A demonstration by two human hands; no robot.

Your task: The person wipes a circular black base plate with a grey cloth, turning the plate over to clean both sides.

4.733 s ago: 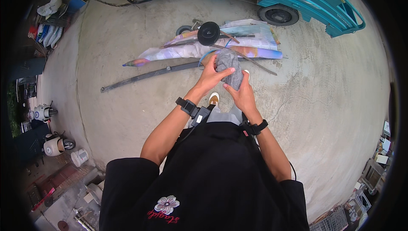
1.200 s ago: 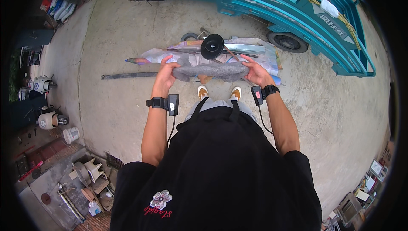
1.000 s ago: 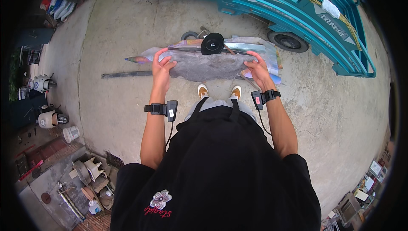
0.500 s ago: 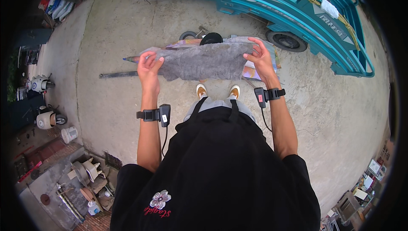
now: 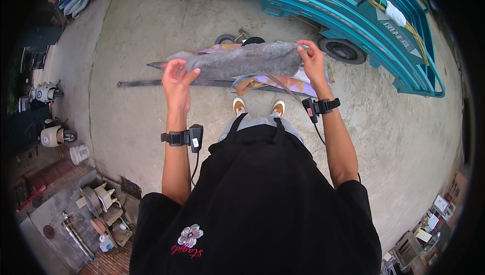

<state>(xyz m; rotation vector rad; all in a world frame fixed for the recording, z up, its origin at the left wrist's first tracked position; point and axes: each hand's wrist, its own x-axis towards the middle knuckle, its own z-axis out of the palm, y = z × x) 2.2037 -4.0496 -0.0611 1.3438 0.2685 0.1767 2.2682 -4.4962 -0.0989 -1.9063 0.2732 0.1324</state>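
Observation:
A grey, worn-looking cloth is stretched sideways in front of me between both hands. My left hand pinches its left end between thumb and fingers. At the other end, my right hand grips the upper corner, thumb pressed against the fingers. Behind and below the cloth, a colourful patterned sheet in orange, purple and white lies on the ground, partly hidden. The top of a round black object shows just past the cloth's far edge; the rest is covered.
A long dark bar lies on the concrete. A teal cargo vehicle with a black wheel stands at the far right. Scooters and a white bucket are along the left side. Assorted clutter sits at the lower left.
The cloth has been raised and tilted, with its lower edge drawn up, so more of the patterned sheet and dark bar shows. My right hand has moved slightly up and closed more firmly.

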